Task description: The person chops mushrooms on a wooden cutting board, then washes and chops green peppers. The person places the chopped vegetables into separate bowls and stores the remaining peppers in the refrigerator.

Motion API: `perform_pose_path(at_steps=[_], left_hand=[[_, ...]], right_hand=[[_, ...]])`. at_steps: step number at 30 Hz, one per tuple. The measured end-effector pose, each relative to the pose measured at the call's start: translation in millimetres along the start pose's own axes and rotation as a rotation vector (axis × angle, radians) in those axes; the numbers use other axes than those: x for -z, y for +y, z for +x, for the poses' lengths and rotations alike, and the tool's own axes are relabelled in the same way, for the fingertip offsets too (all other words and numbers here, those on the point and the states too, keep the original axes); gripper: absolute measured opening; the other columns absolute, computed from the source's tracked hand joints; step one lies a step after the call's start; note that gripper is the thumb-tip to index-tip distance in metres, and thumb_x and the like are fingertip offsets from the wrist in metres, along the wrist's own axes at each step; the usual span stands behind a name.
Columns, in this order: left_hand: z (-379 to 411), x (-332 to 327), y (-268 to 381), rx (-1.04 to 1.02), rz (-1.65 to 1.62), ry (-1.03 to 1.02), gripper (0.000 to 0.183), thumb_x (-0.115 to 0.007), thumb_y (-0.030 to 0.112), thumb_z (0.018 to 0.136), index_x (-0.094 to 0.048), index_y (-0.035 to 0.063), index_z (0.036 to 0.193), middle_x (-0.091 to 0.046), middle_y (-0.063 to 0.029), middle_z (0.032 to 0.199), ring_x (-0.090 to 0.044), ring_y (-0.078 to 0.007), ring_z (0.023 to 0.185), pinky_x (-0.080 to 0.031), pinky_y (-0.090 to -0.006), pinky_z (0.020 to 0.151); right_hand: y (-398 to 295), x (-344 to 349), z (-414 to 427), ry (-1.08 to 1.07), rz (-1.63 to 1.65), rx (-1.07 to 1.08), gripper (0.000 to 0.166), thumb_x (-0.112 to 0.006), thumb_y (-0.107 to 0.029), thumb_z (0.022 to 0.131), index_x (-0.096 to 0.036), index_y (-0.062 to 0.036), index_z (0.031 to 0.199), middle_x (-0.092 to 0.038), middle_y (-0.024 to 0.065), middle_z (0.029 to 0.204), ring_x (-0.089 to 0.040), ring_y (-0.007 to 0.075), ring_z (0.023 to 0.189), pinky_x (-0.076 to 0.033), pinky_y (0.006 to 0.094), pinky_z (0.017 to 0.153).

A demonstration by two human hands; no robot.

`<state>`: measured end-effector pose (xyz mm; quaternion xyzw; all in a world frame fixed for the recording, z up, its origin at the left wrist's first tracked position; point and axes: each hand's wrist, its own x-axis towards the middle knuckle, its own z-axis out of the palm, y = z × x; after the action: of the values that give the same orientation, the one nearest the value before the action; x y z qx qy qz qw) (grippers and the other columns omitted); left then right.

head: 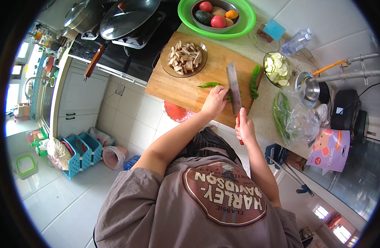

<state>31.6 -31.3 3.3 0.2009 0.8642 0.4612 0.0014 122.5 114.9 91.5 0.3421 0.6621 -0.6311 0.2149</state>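
A wooden cutting board (190, 94) lies before me. My right hand (246, 127) grips the red handle of a cleaver (234, 83), its thumb along the handle's top and the blade pointing away from me. Just left of the blade, my left hand (215, 99) holds a green chili pepper (208, 84) down on the board with curled fingers. Some green pepper shows between those fingertips and the blade; its cut state is hard to tell. Right of the cleaver lies a whole long green pepper (255, 81). A glass plate of sliced brownish food (184, 58) rests on the board's far left.
A bowl of sliced pale-green vegetable (277, 68) stands right of the board. Beyond it is a plastic bottle (297, 42). Green peppers in a plastic bag (281, 114) lie nearer. A green basin (247, 23) holds a bowl of vegetables. Left, a lidded pan (128, 20) sits on the stove.
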Motion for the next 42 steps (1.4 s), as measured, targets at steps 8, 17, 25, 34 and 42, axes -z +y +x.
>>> perform_pose_path(at_steps=[8, 17, 25, 34, 42], left_hand=[[7.4, -2.5, -1.0, -0.007, -0.002, -0.041, 0.053, -0.070, -0.004, 0.071, -0.057, -0.0017, 0.122, -0.049, -0.0178, 0.115, -0.054, -0.0353, 0.105, -0.045, -0.0392, 0.094], [12.2, -9.2, -8.0, -0.020, 0.037, -0.055, 0.039, -0.065, -0.003, 0.074, -0.058, -0.0032, 0.113, -0.052, -0.0194, 0.110, -0.054, -0.0378, 0.103, -0.047, -0.0412, 0.090], [11.0, -8.3, 2.0, 0.034, 0.065, -0.068, 0.030, -0.063, 0.001, 0.079, -0.059, -0.0033, 0.108, -0.051, -0.0186, 0.110, -0.053, -0.0366, 0.106, -0.047, -0.0400, 0.092], [13.9, -3.6, 9.4, 0.151, -0.063, -0.079, 0.041, -0.065, 0.001, 0.078, -0.053, -0.0028, 0.118, -0.048, -0.0202, 0.117, -0.051, -0.0386, 0.111, -0.045, -0.0415, 0.096], [39.9, -3.8, -7.3, -0.016, 0.109, 0.043, 0.048, -0.053, -0.007, 0.076, -0.053, 0.0010, 0.123, -0.053, -0.0211, 0.118, -0.050, -0.0397, 0.111, -0.044, -0.0435, 0.097]], right_hand=[[6.4, -13.4, 8.5, 0.044, -0.073, 0.028, 0.064, -0.035, -0.068, 0.095, -0.039, -0.0116, 0.066, -0.034, -0.0027, 0.047, -0.030, 0.0082, 0.032, -0.024, 0.0252, 0.031], [-20.9, -27.6, 36.6, 0.067, -0.099, -0.038, 0.068, -0.035, -0.070, 0.094, -0.045, -0.0088, 0.066, -0.040, 0.0003, 0.047, -0.037, 0.0128, 0.034, -0.028, 0.0293, 0.032], [-55.6, -26.3, 58.6, 0.022, 0.047, 0.014, 0.061, -0.040, -0.068, 0.094, -0.041, -0.0119, 0.068, -0.034, -0.0036, 0.048, -0.029, 0.0078, 0.033, -0.021, 0.0265, 0.031], [-22.2, 19.1, 18.5, 0.198, -0.082, 0.084, 0.065, -0.040, -0.069, 0.093, -0.046, -0.0108, 0.065, -0.039, -0.0015, 0.046, -0.037, 0.0099, 0.034, -0.028, 0.0270, 0.032], [-2.3, -13.1, 18.6, 0.097, 0.103, 0.018, 0.062, -0.038, -0.071, 0.093, -0.040, -0.0128, 0.070, -0.034, -0.0038, 0.049, -0.028, 0.0064, 0.033, -0.021, 0.0243, 0.031]])
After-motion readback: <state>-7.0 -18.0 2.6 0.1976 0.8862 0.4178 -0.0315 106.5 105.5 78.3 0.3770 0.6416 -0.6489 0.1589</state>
